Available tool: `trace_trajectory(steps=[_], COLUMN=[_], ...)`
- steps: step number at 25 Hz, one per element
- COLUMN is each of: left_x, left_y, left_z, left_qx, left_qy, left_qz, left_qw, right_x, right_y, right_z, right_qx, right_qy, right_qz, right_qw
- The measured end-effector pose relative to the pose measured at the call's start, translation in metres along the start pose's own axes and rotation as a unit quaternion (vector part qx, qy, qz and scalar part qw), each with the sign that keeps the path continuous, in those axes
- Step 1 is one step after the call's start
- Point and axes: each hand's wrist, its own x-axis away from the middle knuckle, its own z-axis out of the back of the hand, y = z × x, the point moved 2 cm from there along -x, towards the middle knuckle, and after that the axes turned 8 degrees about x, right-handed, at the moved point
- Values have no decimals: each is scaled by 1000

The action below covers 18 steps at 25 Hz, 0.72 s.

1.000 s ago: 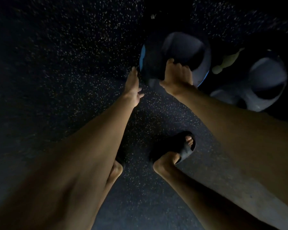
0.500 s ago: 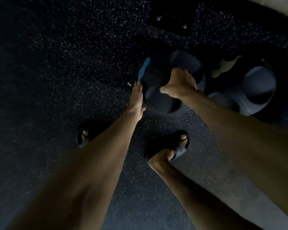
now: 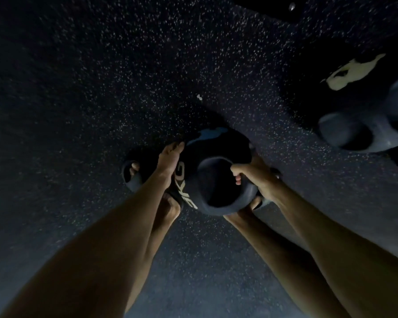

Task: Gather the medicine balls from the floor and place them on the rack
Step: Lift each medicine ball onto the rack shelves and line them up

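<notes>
Low light, view from the head straight down.

- Medicine ball (image 3: 218, 180): dark, blue patch on far side, pale "KG" lettering (image 3: 184, 187) on its L flank; digit before it could not be read. Ball was held betw. both hands, over the feet. Whether it touched the floor (image 3: 101, 88) could not be told.
- Left hand (image 3: 168, 164): laid flat against the ball's L flank, fingers straight and pointed away from the body. Pressed on, not curled round.
- Right hand (image 3: 255, 177): on the ball's R side, fingers (image 3: 238, 173) hooked over the rim of the grip recess and closed on it.
- Left sandal (image 3: 130, 177): just L of the ball, toes shown, partly covered by the L wrist.
- Right sandal (image 3: 265, 200): just R of and below the ball, mostly hidden by the R hand.
- Second medicine ball (image 3: 365, 125): well apart, to the far R of the held ball; grey grip recesses, yellowish mark (image 3: 352, 72) on top. Cut off by the frame edge.
- White scrap (image 3: 199, 97): on the floor beyond the held ball.
- Floor: dark, pale-speckled throughout.
- Dark plate (image 3: 274, 5) w/ a shiny bolt (image 3: 292, 6): far beyond the ball, at the top edge.
</notes>
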Motion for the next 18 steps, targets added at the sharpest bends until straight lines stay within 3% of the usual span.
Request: trace_trajectory(steps=[2,6,10,14,18], left_x=[-3,2,-5,-12,-21], left_y=[-12,-17,-5,-20,-34], left_z=[8,4,0,-4,-30], left_qx=[-12,18,53,69,28], left_qy=[-14,-2,17,-10,-55], left_qz=[21,24,24,35,60], left_qw=[1000,1000,998,997,996], right_x=[1,-3,-15,-19,-59], right_y=[20,17,5,11,26], right_z=[0,0,4,26,75], right_qx=[-7,3,-4,84,151], right_qy=[5,24,121,266,297], right_qz=[-19,26,57,86,26], right_qw=[1000,999,991,956,943])
